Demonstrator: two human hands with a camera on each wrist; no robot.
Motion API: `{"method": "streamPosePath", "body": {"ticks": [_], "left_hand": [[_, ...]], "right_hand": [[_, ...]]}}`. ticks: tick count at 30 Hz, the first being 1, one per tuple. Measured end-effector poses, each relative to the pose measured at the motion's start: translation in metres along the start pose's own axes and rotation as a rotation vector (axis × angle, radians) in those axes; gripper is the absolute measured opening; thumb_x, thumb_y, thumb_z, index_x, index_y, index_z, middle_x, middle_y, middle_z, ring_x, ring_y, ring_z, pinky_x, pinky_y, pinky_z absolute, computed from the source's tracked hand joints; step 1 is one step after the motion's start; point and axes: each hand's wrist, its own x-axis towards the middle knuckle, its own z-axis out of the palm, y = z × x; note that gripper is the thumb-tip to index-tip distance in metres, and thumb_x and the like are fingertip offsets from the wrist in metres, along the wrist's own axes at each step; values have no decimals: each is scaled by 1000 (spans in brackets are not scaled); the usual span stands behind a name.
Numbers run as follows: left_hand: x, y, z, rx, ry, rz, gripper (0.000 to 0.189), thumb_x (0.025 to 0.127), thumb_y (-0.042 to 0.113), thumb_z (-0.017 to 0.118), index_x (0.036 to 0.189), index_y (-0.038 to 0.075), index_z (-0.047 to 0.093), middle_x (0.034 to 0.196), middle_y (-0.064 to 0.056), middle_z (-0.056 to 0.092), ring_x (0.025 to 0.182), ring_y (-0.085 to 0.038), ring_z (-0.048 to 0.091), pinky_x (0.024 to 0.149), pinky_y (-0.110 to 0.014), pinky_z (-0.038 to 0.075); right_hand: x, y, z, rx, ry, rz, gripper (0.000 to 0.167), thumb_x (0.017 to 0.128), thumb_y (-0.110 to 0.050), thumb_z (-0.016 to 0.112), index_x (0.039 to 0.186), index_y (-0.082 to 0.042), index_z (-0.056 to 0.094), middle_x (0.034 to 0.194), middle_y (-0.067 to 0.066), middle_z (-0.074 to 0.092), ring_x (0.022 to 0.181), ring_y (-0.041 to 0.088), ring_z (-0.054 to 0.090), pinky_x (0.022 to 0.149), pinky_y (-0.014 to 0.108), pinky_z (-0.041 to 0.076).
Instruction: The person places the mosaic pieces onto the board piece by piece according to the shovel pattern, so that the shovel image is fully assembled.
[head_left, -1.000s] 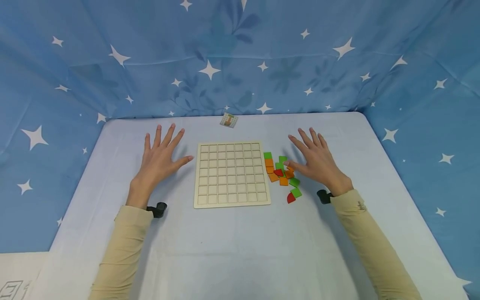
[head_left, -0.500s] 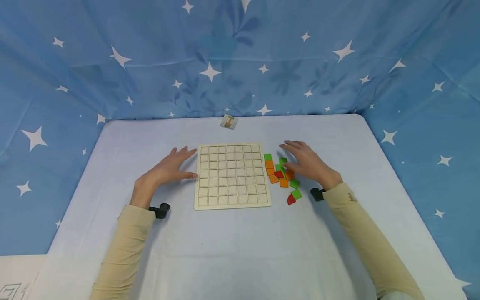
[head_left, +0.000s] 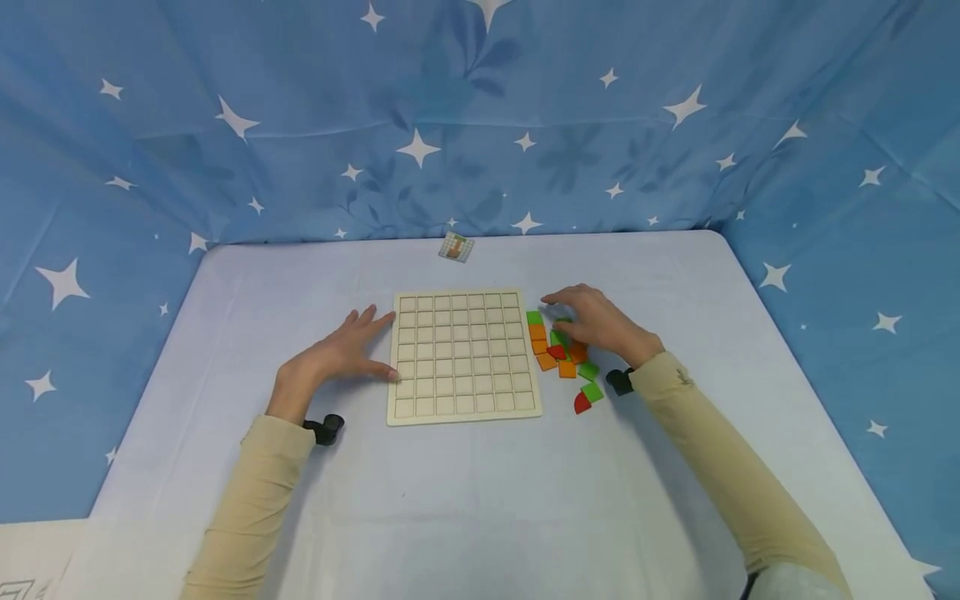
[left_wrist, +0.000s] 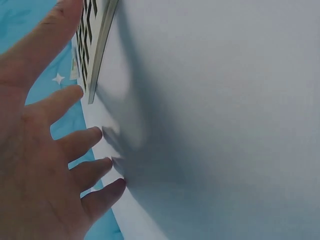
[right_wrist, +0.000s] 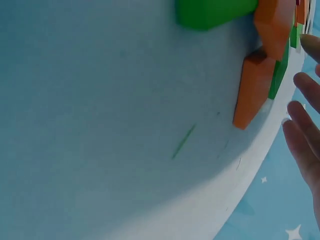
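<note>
A pale wooden grid board [head_left: 462, 354] lies flat in the middle of the table. My left hand [head_left: 339, 350] is at its left edge, thumb and index finger spread apart; the thumb tip overlaps the rim in the head view. Whether it presses the board [left_wrist: 104, 47], I cannot tell. Over the heap of small tiles right of the board hovers my right hand [head_left: 602, 323], its fingers loosely bent. Among the tiles are orange squares [head_left: 567, 369], green squares [head_left: 592, 392] and red quarter-rounds [head_left: 582, 402]. The right wrist view has the fingers [right_wrist: 302, 125] apart from the orange tile [right_wrist: 254, 92].
A small picture card [head_left: 455, 247] with a grid pattern lies behind the board near the far edge. White cloth covers the table [head_left: 450, 517]. A blue star-patterned curtain [head_left: 315, 125] rises along the back and sides.
My left hand has come right and nearer to me, from spread above the table to the board's left edge. My right hand has moved left and lower over the tiles, its fingers less spread.
</note>
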Motion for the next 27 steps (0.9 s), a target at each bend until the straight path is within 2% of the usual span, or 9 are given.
{"method": "streamPosePath", "body": {"ticks": [10,17,27], "left_hand": [[0,4,1,25,3,3,113,82,48,85,167,17,17,173,-19,-5,159,-43,-8,124,-70,10],[1,4,3,21,0,5,116,80,44,88,167,16,17,173,-19,-5,159,-42,-8,125,-69,10],[5,2,2,37,10,22,118,79,43,88,167,15,15,173,-18,-5,159,-43,-7,124,-70,11]], "right_hand": [[13,-4,5,7,-49,-30,41,94,-10,73,134,-1,68,133,17,68,122,36,60,112,56,44],[17,-3,7,-4,-39,-60,35,93,-3,72,128,-1,71,129,16,70,117,35,61,105,54,49],[23,-1,8,-21,-24,-102,29,94,-4,72,123,0,74,121,16,70,110,33,63,98,50,55]]}}
